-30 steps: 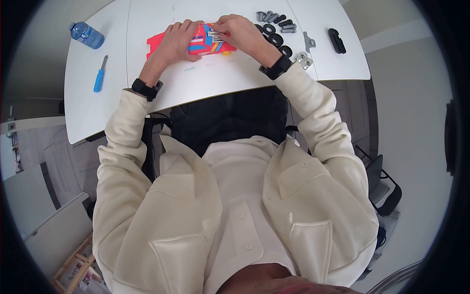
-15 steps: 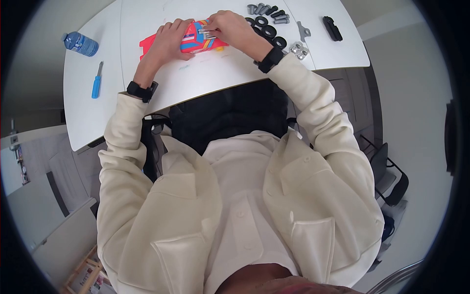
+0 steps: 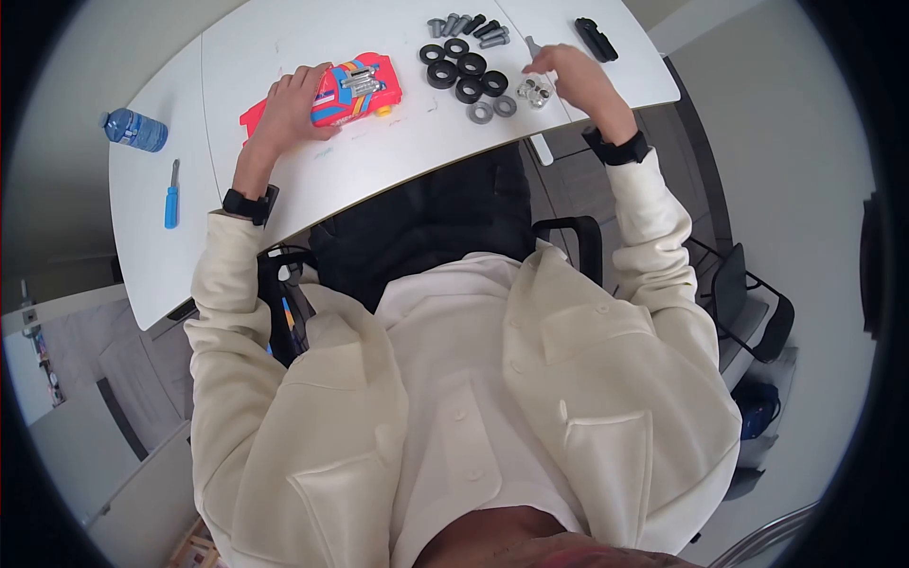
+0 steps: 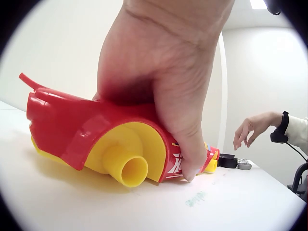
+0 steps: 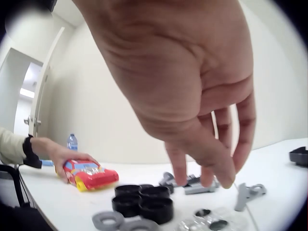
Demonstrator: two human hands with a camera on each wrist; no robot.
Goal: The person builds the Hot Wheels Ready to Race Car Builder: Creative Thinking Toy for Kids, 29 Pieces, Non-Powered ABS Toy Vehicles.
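A red toy car body with blue and yellow markings lies on the white table, a silver engine-like piece on its top. My left hand grips the car from above, thumb along its near side, the other fingers over the far side. In the left wrist view a yellow hub shows in the wheel arch. My right hand hangs over the right part of the table, fingers loosely bent and holding nothing. Below it are a grey flat bracket and clear-silver wheel parts.
Black tyres and two grey rings lie mid-table, with grey and black bolts behind them. A black part lies far right. At left are a blue screwdriver and a water bottle.
My right hand has let go of the silver piece on the car and moved right, over the bracket and wheel parts. My left hand stays on the car. The head view has shifted.
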